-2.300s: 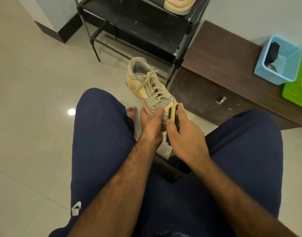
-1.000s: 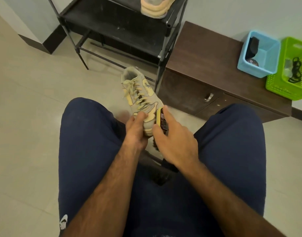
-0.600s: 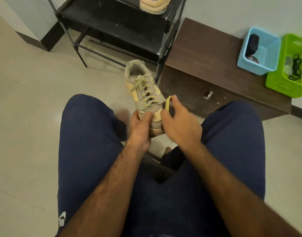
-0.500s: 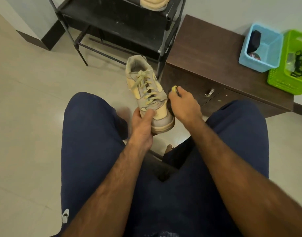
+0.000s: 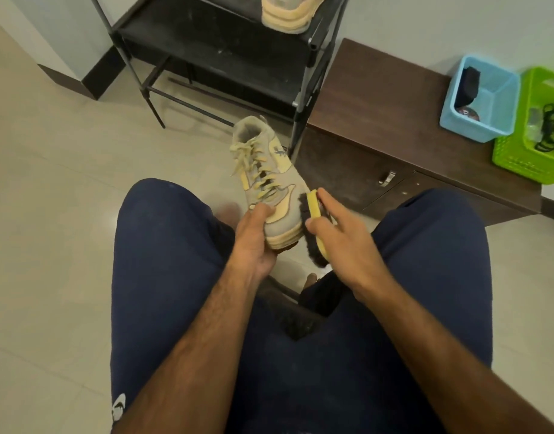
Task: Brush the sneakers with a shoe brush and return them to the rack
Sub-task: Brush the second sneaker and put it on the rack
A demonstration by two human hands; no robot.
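A grey and pale-yellow sneaker (image 5: 271, 177) with yellow laces is held between my knees, toe toward me and heel pointing away. My left hand (image 5: 253, 238) grips its toe from the left and below. My right hand (image 5: 338, 236) holds a shoe brush (image 5: 313, 227) with a yellow back and dark bristles, its bristles against the right side of the toe. The second sneaker (image 5: 288, 12) rests on an upper shelf of the black shoe rack (image 5: 213, 54), partly cut off by the top edge.
A dark wooden cabinet (image 5: 382, 98) stands right of the rack. A blue basket (image 5: 482, 98) and a green basket (image 5: 532, 126) sit on it. Pale floor tiles spread to the left. My legs in navy shorts fill the lower part of the view.
My right hand has drawn the brush back from the sneaker's mid side toward the toe. The sneaker has tilted slightly in my left hand.
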